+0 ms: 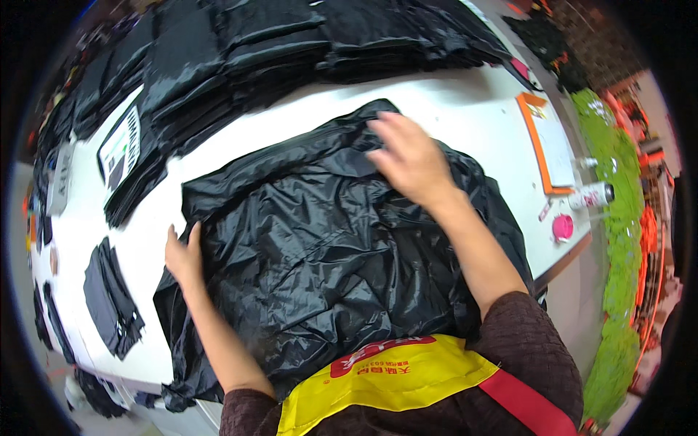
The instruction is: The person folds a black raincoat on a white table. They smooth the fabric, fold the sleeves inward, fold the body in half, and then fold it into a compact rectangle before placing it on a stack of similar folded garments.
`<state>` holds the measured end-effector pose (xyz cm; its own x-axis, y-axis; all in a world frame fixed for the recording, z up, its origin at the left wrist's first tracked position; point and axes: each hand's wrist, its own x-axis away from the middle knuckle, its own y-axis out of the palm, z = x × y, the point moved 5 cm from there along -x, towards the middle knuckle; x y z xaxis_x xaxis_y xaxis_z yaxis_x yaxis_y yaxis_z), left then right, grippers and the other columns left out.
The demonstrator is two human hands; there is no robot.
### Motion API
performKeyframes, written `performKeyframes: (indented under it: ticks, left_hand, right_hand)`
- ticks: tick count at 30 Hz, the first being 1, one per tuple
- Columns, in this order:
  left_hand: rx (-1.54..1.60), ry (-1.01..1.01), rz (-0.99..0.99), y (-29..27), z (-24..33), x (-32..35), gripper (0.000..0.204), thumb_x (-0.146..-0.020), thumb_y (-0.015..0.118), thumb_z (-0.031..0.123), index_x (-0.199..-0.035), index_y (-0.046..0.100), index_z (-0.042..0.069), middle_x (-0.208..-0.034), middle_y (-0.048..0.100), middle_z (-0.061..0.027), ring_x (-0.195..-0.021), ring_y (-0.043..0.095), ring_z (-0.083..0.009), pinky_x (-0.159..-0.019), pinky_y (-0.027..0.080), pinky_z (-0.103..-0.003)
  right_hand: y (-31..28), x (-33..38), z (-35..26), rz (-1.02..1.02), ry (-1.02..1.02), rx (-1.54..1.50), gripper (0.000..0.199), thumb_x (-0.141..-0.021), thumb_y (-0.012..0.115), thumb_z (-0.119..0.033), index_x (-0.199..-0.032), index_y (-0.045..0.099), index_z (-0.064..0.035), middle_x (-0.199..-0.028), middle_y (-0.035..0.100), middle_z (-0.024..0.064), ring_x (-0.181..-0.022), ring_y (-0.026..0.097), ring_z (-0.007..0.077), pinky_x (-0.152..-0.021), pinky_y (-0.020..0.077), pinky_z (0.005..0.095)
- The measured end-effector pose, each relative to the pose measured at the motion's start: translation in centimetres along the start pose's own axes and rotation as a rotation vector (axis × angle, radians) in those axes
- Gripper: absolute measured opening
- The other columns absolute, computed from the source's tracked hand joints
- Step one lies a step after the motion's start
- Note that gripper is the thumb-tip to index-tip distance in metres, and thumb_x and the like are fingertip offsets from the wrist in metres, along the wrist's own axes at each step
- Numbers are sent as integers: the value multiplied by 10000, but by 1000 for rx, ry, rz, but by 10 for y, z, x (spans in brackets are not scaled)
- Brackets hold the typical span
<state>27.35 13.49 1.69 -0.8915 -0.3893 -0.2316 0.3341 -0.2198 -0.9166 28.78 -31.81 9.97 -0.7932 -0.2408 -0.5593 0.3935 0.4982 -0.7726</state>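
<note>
A glossy black garment point(313, 240), which looks like a thin jacket, lies spread and wrinkled on the white table right in front of me. A long strip along its far side is folded over. At the garment's left edge is my left hand point(183, 256), thumb and finger apart, the thumb against the fabric. My right hand point(413, 158) hovers over or lightly touches the far right part, near the collar-like fold. Its fingers are spread and slightly blurred; I cannot tell whether they touch the cloth.
Stacks of folded black garments point(269, 47) line the table's far side. A small black folded piece point(113, 298) lies at the left. On the right are an orange-edged tray or board point(538, 142), a white bottle point(590, 196) and a pink round item point(563, 228). Bright green material point(614, 269) lies beyond the table.
</note>
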Motion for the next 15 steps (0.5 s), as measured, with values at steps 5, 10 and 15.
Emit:
performKeyframes:
  ticks: [5, 10, 15]
  left_hand:
    - [252, 97, -89, 35, -23, 9, 499, -881, 575, 335, -1197, 530, -49, -1171, 569, -230, -1107, 532, -337, -961, 380, -343]
    - [429, 108, 24, 69, -19, 16, 365, -915, 535, 259, -1138, 564, -28, -1095, 610, -179, -987, 565, -298, -871, 413, -332]
    - [519, 56, 94, 59, -4, 19, 353, -918, 540, 295, -1050, 597, -28, -961, 626, -147, -859, 565, -245, -806, 424, -309]
  right_hand:
    - [-138, 148, 162, -93, 853, 480, 275, -850, 545, -153, -1095, 595, -38, -1046, 606, 191, -971, 584, 357, -839, 468, 418]
    - [-193, 258, 242, -349, 991, 723, 252, -836, 421, -77, -980, 611, 6, -1018, 609, 241, -960, 592, 369, -828, 469, 451]
    - [-186, 307, 307, -152, 1386, 644, 294, -766, 502, -184, -903, 609, 53, -926, 625, 264, -911, 612, 394, -772, 477, 473]
